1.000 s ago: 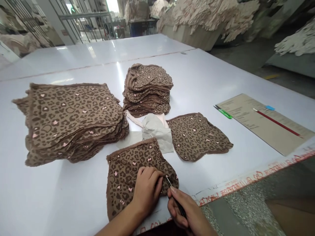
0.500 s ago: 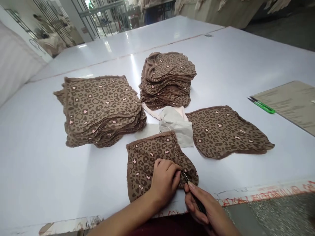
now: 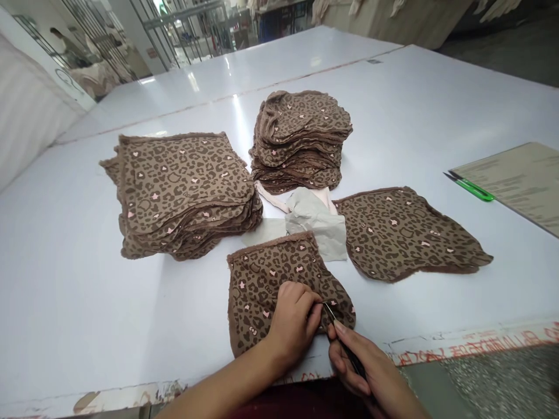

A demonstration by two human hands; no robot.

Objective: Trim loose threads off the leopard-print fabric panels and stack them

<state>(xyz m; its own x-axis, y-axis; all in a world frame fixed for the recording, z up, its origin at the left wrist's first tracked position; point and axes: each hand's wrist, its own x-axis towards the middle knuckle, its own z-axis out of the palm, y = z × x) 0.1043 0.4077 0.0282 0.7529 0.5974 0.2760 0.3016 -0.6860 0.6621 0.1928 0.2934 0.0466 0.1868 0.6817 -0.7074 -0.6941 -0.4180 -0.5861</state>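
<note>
A brown leopard-print fabric piece with small pink motifs and a fuzzy top edge lies at the table's near side. My left hand rests on it, fingers curled and pinching a bit of the cloth near its right part. In my right hand is a slim black tool with a narrow metal tip; its exact kind is unclear. That tip meets the cloth right beside my left fingertips. What lies between the left fingers is hidden.
Two stacks of matching pieces, a left stack and a back stack, stand beyond. Another leopard-print piece lies to the right. Crumpled grey paper sits between. Green-handled thread snips lie by a grey board.
The whole view has shifted slightly, so everything appears a little further right. Both hands keep the same hold on the cloth and the black tool.
</note>
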